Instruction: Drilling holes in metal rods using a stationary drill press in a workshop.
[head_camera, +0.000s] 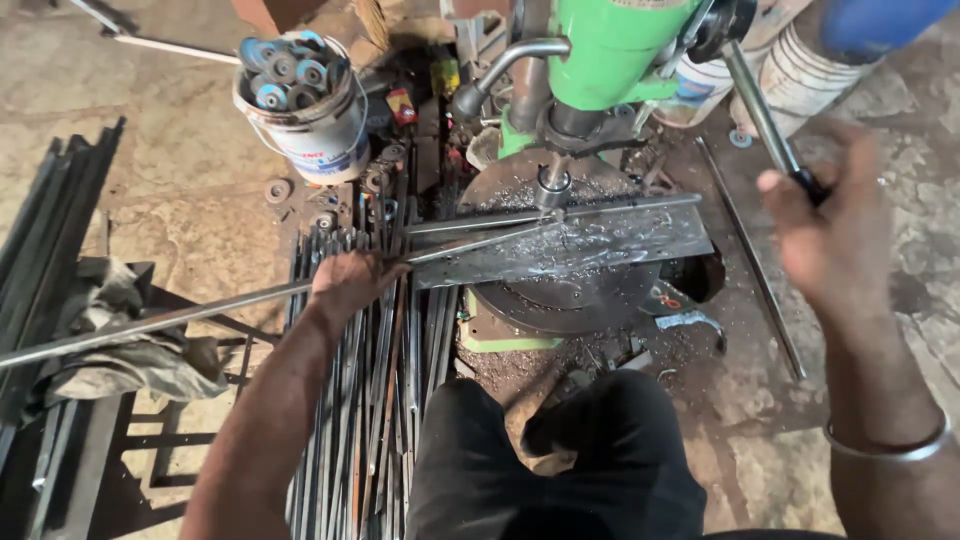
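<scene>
My left hand (345, 283) grips a long thin steel bar (190, 318) that runs from the lower left up to the drill bit (553, 187). The bar's end lies on a flat steel plate (600, 245) strewn with metal shavings, on the round table of a green drill press (610, 50). My right hand (825, 230), blurred, is closed on the black knob of the press's feed lever (765, 115). A metal bangle (890, 445) is on that wrist.
A stack of several steel bars (375, 400) lies on the floor under my left arm. A white bucket (310, 130) of round discs stands at upper left. Dark bars (50, 220) and a rag (130, 340) lie at left. Buckets (800, 70) stand at upper right.
</scene>
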